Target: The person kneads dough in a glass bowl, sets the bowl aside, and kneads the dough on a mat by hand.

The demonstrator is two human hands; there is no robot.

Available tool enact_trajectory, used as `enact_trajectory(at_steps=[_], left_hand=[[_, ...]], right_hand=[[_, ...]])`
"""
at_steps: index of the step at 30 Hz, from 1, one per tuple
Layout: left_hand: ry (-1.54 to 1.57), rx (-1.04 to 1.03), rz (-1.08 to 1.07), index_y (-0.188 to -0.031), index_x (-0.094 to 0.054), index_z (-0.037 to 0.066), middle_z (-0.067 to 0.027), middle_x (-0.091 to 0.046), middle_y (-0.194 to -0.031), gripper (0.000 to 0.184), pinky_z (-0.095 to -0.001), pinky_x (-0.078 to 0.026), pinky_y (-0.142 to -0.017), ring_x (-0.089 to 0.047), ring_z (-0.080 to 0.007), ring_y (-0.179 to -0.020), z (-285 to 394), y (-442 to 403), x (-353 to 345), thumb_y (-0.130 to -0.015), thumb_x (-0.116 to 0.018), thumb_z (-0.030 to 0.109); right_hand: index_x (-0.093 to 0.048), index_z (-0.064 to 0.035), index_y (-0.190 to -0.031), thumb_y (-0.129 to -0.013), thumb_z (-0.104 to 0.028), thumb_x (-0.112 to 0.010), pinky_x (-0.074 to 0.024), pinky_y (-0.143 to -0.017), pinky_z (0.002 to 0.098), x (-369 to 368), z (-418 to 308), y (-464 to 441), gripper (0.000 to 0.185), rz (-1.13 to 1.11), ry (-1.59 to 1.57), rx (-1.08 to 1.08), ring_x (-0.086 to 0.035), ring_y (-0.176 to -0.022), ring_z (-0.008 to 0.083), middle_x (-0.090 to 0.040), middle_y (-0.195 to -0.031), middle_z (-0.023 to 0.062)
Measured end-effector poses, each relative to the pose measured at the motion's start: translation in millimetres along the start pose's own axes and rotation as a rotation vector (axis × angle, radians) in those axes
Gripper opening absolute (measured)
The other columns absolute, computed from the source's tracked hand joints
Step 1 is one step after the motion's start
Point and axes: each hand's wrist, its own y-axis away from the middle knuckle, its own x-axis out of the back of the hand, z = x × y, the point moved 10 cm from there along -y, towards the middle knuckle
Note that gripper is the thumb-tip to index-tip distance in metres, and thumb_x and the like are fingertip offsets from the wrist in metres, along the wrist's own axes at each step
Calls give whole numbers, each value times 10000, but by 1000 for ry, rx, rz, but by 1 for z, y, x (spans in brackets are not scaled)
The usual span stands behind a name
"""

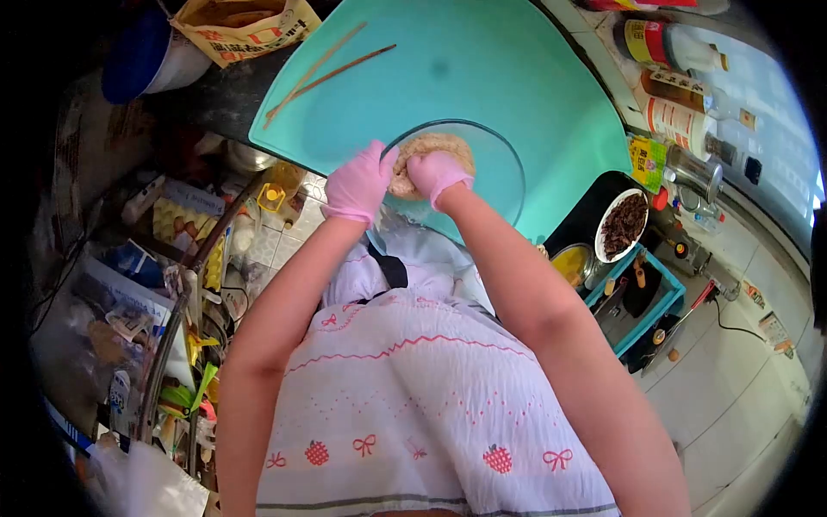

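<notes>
A clear glass bowl (508,164) stands at the near edge of a turquoise mat (517,77), with a rough, beige lump of dough (448,144) inside. My left hand (357,183), in a pink glove, holds the bowl's left rim with its fingers curled over the edge. Inside the bowl, my right hand (439,177), also gloved in pink, is closed in a fist and pressed into the dough. Its fingertips are hidden by the hand and the dough. A pair of chopsticks (332,73) lies crossed on the mat's far left.
Right of the mat are a white dish of dark pieces (624,226) and a turquoise bin (663,302). Bottles (672,47) line the right wall. A paper bag (245,30) and a blue-lidded tub (151,56) stand far left. A cluttered shelf (172,302) is below left.
</notes>
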Motion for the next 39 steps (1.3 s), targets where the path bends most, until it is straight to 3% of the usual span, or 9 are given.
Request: enact_trajectory(at_steps=[6,12,13,16,18,21,24,30,39], left_hand=[[30,31,-1,-961,-554,114,-156,-664,-804,376,-499,-496,-609,-641,-378,-726,1,1,2,-968,-404,459],[-16,33,-40,-991,-564,116,-156,-673,-857,395,-502,-502,-641,-641,-397,-755,4,4,2,-964,-395,472],[-23,36,-34,-996,-565,116,-156,-674,-863,399,-503,-502,-643,-641,-400,-758,4,2,5,-964,-392,474],[-32,70,-68,-1001,-561,106,-175,-668,-890,428,-516,-493,-686,-634,-414,-798,0,3,0,-964,-371,487],[16,55,-72,-1053,-544,118,-214,-655,-906,456,-527,-477,-714,-615,-435,-834,-2,3,-1,-959,-353,521],[23,67,-119,-1111,-534,123,-236,-646,-946,495,-528,-467,-751,-602,-445,-877,-1,2,-1,-952,-337,549],[18,79,-145,-1144,-533,122,-230,-646,-981,526,-519,-467,-774,-598,-446,-898,-7,0,-5,-947,-328,564],[-2,104,-135,-1131,-544,116,-210,-649,-993,560,-511,-460,-792,-595,-440,-923,-3,6,4,-935,-322,592],[-53,63,-146,-1051,-545,122,-201,-643,-997,471,-523,-460,-767,-599,-431,-908,2,3,3,-950,-329,528]], right_hand=[[-694,15,-972,-866,-358,-335,-465,-900,445,-10,1,-13,528,25,-15,59,-617,-996,404,-648,-1043,242],[-671,-35,-759,-860,-348,-372,-497,-726,487,-8,7,19,444,319,-16,383,-643,-779,393,-658,-817,213],[-613,-31,-673,-866,-319,-393,-473,-653,505,-7,14,35,411,396,-154,391,-625,-704,391,-628,-746,216],[-605,-24,-664,-864,-299,-417,-457,-625,502,-26,12,77,388,313,-536,435,-620,-693,393,-607,-741,233],[-629,-38,-705,-871,-272,-453,-485,-625,481,-52,-12,85,337,158,-425,415,-635,-686,383,-630,-747,218],[-651,-54,-778,-887,-249,-460,-511,-640,472,-82,-55,52,294,390,-38,715,-647,-704,392,-653,-772,214],[-665,-79,-866,-896,-233,-464,-526,-666,477,-73,-57,25,255,469,3,465,-656,-738,405,-668,-812,217],[-642,45,-733,-909,-325,-369,-472,-683,519,-21,-8,43,492,828,-769,28,-609,-708,470,-612,-768,286],[-669,85,-899,-929,-339,-337,-466,-830,500,-6,73,30,539,702,-1151,-421,-622,-935,459,-644,-918,305]])
